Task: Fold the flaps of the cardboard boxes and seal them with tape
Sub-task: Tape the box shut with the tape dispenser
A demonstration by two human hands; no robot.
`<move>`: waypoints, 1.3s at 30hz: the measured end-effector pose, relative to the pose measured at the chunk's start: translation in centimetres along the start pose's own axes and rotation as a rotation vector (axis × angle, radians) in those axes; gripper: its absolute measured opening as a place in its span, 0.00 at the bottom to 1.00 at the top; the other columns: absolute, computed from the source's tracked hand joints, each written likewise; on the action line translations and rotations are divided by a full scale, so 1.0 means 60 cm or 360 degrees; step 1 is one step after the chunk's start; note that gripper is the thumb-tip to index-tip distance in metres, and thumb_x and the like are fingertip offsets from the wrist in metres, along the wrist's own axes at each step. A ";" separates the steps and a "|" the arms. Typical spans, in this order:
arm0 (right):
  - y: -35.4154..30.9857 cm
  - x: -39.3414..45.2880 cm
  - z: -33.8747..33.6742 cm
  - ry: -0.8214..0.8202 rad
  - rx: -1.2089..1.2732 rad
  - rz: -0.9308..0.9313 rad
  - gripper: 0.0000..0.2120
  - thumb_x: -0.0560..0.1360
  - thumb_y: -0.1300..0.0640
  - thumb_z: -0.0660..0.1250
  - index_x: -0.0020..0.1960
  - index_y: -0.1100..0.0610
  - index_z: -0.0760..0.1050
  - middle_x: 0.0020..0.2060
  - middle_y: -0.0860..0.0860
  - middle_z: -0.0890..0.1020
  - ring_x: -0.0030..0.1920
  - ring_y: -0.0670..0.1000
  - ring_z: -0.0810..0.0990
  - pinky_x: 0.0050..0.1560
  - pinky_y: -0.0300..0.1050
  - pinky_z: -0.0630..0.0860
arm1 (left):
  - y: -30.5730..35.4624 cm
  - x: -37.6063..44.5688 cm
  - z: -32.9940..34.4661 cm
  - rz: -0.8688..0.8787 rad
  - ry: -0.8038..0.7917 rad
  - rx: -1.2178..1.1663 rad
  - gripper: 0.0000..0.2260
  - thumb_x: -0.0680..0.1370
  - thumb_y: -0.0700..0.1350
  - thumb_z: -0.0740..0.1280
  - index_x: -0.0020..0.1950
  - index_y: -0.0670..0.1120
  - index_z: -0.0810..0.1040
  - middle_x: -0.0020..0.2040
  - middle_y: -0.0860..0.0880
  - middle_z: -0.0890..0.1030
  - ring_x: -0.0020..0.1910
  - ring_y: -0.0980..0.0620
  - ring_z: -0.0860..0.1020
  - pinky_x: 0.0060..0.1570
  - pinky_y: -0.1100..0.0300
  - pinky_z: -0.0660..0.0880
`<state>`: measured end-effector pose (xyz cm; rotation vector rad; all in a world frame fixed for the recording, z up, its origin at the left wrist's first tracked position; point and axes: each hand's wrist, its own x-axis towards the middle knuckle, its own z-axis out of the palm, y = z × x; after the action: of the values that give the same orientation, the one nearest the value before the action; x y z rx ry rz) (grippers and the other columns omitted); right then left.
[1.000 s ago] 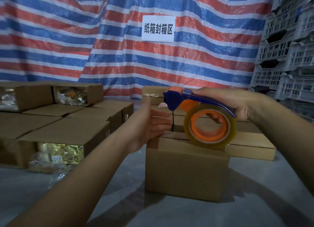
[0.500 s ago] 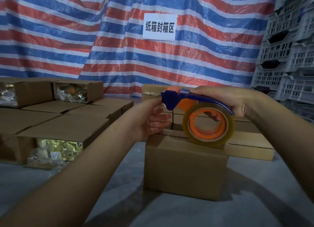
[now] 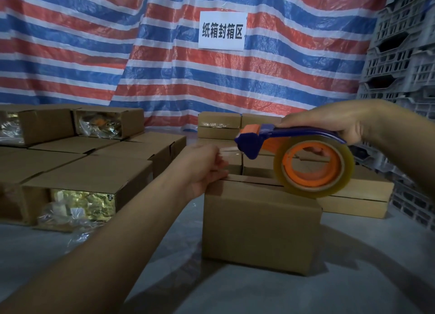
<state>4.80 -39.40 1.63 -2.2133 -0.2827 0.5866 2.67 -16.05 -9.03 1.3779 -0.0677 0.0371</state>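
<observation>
Head camera looks forward, slightly down, close over the cardboard box point(image 3: 261, 224).

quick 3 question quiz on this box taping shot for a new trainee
1. True or false: the right hand grips the tape dispenser.
2. What does the left hand pinch? A) a box flap B) the free end of the tape C) a plastic bag
3. Fill in: the tape roll is above the top of the nearest ___.

Key
1. True.
2. B; the strip runs from the dispenser's blue head to the fingers.
3. cardboard box, whose flaps are folded shut.
</observation>
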 end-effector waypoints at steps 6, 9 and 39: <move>0.005 0.010 0.001 0.0050 -0.0073 0.0058 0.36 0.58 0.38 0.76 0.59 0.58 0.75 0.33 0.53 0.82 0.27 0.48 0.79 0.30 0.40 0.77 | -0.012 -0.004 -0.016 -0.0058 0.0052 -0.0493 0.11 0.81 0.35 0.58 0.39 0.42 0.70 0.30 0.48 0.69 0.31 0.54 0.72 0.37 0.56 0.83; -0.015 0.018 0.008 0.0007 -0.0191 0.0117 0.34 0.58 0.37 0.76 0.55 0.57 0.77 0.35 0.53 0.82 0.30 0.48 0.79 0.36 0.42 0.76 | -0.013 -0.001 -0.041 -0.0012 0.0183 0.0004 0.11 0.81 0.39 0.60 0.38 0.43 0.73 0.26 0.51 0.72 0.25 0.56 0.73 0.33 0.59 0.78; -0.079 0.062 0.041 -0.0215 -0.0439 0.0443 0.26 0.66 0.42 0.75 0.54 0.61 0.78 0.34 0.53 0.83 0.30 0.48 0.81 0.32 0.39 0.79 | -0.060 -0.010 -0.079 0.0003 0.0443 0.0735 0.09 0.83 0.54 0.58 0.45 0.53 0.72 0.40 0.49 0.74 0.36 0.53 0.71 0.34 0.60 0.68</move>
<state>6.73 -33.28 2.66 -2.5047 -0.1299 0.8963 2.44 -12.07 -13.50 1.8204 0.1835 0.2588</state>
